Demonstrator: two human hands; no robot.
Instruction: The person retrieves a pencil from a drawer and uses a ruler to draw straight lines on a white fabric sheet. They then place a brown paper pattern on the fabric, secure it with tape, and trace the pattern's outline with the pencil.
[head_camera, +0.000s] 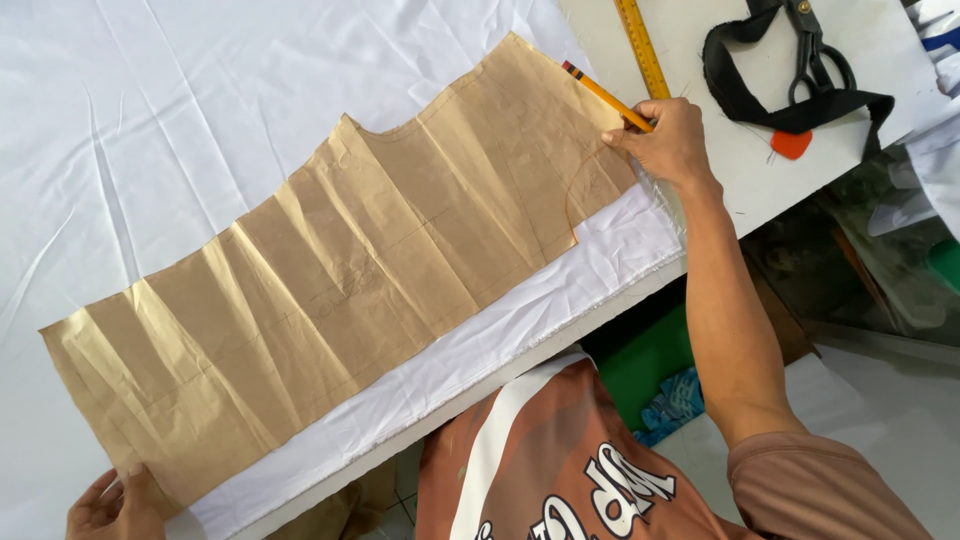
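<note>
A long creased brown paper pattern (340, 270) lies diagonally on white fabric (200, 100) spread over the table. My right hand (665, 140) rests at the pattern's far right edge and grips an orange pencil (600, 92) whose tip end sits under the fingers. My left hand (115, 505) presses flat on the pattern's near left corner at the table edge, fingers spread, holding nothing.
A yellow ruler (640, 45) lies beyond the pencil. Black scissors (815, 50) on a black strap (780, 105) and a small orange chalk piece (792, 144) sit on the white tabletop at the right. Green and blue items lie below the table edge.
</note>
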